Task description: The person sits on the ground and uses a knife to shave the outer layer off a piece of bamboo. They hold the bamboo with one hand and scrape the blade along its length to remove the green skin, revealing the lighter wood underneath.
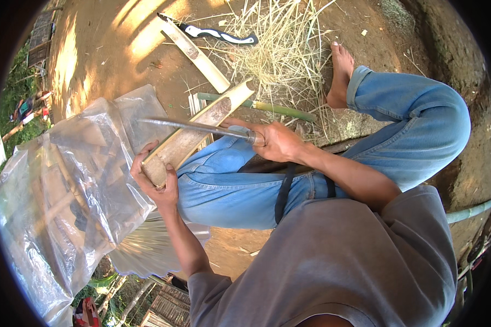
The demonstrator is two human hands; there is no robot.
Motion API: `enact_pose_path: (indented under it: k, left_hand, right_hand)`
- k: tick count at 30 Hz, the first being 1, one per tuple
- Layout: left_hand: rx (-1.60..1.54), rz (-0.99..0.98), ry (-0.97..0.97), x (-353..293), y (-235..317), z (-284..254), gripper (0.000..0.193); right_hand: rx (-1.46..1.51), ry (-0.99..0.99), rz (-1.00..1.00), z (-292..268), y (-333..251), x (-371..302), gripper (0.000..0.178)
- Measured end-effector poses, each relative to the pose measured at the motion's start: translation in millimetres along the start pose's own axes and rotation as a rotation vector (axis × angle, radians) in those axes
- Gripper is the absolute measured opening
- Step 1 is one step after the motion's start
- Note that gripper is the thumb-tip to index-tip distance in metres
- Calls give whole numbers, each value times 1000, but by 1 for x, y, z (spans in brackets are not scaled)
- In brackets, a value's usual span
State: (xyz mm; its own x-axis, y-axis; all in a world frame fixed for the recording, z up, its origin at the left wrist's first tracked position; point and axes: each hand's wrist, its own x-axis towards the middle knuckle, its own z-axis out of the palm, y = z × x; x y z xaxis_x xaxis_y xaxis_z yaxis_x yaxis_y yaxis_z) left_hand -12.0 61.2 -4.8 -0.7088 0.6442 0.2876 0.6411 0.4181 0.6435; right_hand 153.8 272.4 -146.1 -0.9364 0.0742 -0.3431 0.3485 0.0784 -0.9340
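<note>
A split half of bamboo [193,135] lies slanted over my left thigh, its hollow side up and its far end pointing up and right. My left hand [158,177] grips its near end, thumb on the inner face and fingers around the outside. My right hand [280,143] is closed on the handle of a long-bladed knife [199,126]. The blade stretches left across the bamboo half, with its tip past the far side. Whether the edge touches the bamboo, I cannot tell.
Ahead on the dirt are another bamboo half [202,62], a saw with a black-and-white handle [218,35] and a heap of pale shavings [275,43]. A green bamboo stick [283,110] lies near my bare foot [341,73]. Clear plastic sheeting [65,191] covers the left side.
</note>
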Motion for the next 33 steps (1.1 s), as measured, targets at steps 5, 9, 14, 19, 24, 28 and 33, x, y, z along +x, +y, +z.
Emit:
enact_pose_path:
  k: [5, 9, 14, 19, 24, 28, 33]
  left_hand:
    - [78, 4, 2, 3, -6, -5, 53]
    - [-47, -27, 41, 3, -12, -6, 53]
    - [27, -12, 24, 9, -11, -7, 52]
    - [-15, -64, 74, 8, -13, -3, 52]
    - [5, -57, 87, 4, -17, -6, 51]
    - [-75, -84, 123, 15, -14, 6, 51]
    - [51, -103, 151, 6, -16, -7, 49]
  right_hand:
    - [-32, -2, 305, 2, 52, 20, 48]
    - [-124, 146, -121, 23, 27, 10, 26]
    - [-111, 77, 294, -5, 88, 32, 27]
    - [-96, 90, 117, 20, 69, 30, 15]
    - [-33, 22, 330, 6, 107, 39, 7]
    - [143, 129, 179, 48, 191, 65, 19]
    - [-86, 177, 439, -3, 122, 36, 20]
